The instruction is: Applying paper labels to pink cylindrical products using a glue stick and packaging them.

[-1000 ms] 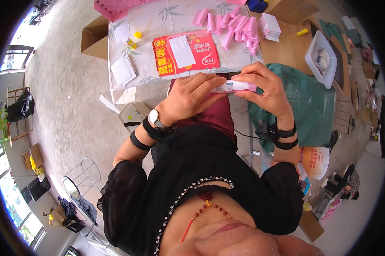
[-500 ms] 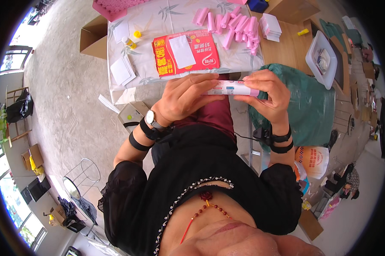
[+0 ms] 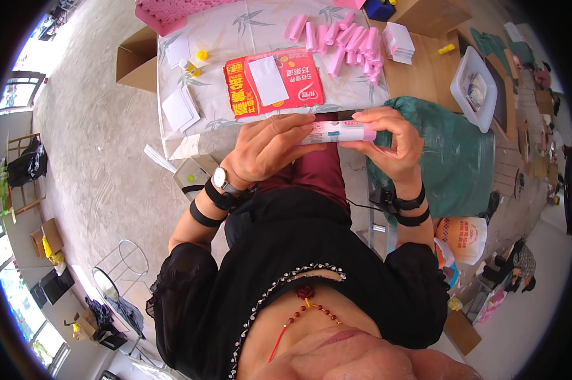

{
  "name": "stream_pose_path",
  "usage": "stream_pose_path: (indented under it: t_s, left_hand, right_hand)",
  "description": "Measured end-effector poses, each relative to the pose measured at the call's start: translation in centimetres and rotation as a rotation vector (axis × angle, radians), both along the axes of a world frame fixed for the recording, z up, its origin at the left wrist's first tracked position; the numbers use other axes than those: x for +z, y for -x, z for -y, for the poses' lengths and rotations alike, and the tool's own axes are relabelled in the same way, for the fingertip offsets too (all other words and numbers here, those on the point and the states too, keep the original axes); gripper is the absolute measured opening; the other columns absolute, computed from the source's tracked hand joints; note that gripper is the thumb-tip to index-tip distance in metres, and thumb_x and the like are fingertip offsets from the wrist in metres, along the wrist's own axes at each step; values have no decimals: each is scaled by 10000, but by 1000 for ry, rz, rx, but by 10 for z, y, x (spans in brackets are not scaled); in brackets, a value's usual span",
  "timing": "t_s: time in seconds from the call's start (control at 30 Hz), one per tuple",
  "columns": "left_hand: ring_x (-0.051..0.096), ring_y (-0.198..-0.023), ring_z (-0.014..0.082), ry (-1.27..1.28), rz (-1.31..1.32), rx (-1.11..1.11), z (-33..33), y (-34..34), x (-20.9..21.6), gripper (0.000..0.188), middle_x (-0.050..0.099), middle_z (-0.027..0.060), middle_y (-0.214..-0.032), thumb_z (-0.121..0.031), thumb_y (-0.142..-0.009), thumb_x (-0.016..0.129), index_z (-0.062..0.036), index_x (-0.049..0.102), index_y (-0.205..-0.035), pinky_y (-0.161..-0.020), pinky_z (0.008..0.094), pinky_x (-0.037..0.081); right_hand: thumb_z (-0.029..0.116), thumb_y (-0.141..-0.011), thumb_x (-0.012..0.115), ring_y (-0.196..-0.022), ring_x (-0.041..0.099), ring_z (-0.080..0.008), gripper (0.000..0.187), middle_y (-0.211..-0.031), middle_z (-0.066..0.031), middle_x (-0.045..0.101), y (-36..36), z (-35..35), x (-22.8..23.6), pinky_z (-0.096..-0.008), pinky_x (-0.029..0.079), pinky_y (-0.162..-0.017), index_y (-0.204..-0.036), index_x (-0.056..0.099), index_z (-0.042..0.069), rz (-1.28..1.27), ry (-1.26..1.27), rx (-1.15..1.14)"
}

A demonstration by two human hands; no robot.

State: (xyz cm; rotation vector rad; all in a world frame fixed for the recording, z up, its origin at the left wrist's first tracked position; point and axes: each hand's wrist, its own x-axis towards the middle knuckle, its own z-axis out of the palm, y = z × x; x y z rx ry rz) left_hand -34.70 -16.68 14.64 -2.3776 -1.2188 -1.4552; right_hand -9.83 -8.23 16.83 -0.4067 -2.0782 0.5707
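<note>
A pink tube (image 3: 338, 132) with a white printed label round it lies level between my two hands, just off the table's near edge. My left hand (image 3: 270, 144) grips its left end, the fingers over the top and the thumb below. Around the right end closes my right hand (image 3: 393, 140), thumb beneath and fingertips above. Beyond them, a red printed cardboard sheet (image 3: 305, 81) lies on the table, bearing a white paper slip (image 3: 269, 81). A pile of plain pink tubes (image 3: 355, 44) sits at the far right of the cloth.
Label stack (image 3: 398, 43) stands right of the tubes; white sheets (image 3: 180, 109) and a yellow-and-white bottle (image 3: 189, 67) lie at left. A white plastic tub (image 3: 461, 88) sits right, above a green sack (image 3: 454, 168). An open cardboard box (image 3: 137, 60) borders the table's left side.
Both hands and the tube have moved slightly left in the picture. The right fingers have shifted on the tube, and more of its label shows between the hands.
</note>
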Motion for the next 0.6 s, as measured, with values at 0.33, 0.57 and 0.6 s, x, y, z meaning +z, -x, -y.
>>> stream_pose_path:
  t_s: [0.33, 0.57, 0.6]
  left_hand:
    - [782, -881, 225, -62, -33, 13, -3, 4, -8, 534, 775, 139, -1108, -196, -728, 960, -40, 614, -1104, -657, 291, 618]
    - [759, -860, 188, -53, -43, 38, -5, 5, -13, 406, 761, 104, -1102, -210, -794, 899, -20, 664, -1064, -647, 279, 577]
    - [757, -857, 186, -33, -28, 39, -5, 4, -14, 399, 760, 104, -1098, -211, -798, 895, -23, 660, -1060, -646, 280, 570]
  right_hand:
    - [154, -697, 955, -931, 687, -287, 704, -1042, -96, 734, 3, -5, 4, -401, 553, -814, -1298, 603, 48, 91, 74, 16]
    - [143, -677, 862, -956, 642, -220, 480, -1063, -25, 667, 22, -3, 12, -382, 515, -844, -1142, 752, 95, 313, -336, -68]
    - [142, -698, 839, -958, 637, -211, 428, -1052, -22, 665, 24, -3, 10, -385, 511, -851, -1116, 763, 90, 307, -378, -93]
